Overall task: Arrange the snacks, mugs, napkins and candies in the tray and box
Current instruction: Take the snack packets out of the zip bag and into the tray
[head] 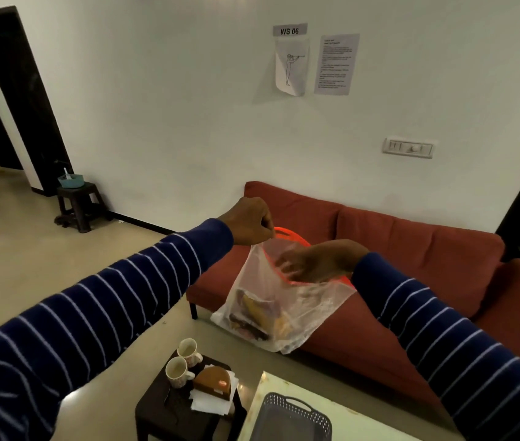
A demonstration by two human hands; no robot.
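1. A person in a dark blue sleeve with thin white stripes reaches both arms forward over a red sofa (395, 249) that stands against a white wall.
2. The left hand (249, 226) is closed in a fist, pinching the upper edge of a clear plastic bag (284, 297) and holding it up in the air.
3. The right hand (312, 261) is pushed into the mouth of the bag, fingers loosely curled. Whether it grips anything inside cannot be told through the plastic.
4. The bag hangs between the hands in front of the sofa seat. Wrapped snacks (258, 316), yellow, brown and purple, sit bunched at its bottom.
5. Behind the bag, partly hidden by it and the hands, an orange plastic rim (290, 235) shows on the sofa.
6. Near and lower left, a small dark stool (156, 412) carries two pale patterned mugs (180, 361) side by side at its far left corner.
7. Just right of the mugs on the same stool, a brown half-round napkin holder (214, 381) rests on loose white napkins (211, 405).
8. At the near edge, right of the stool, a grey perforated tray (290, 418) with a handle sits on a pale table (363, 421).
9. Far left, another dark stool (77, 205) holds a teal tub beside a dark doorway.
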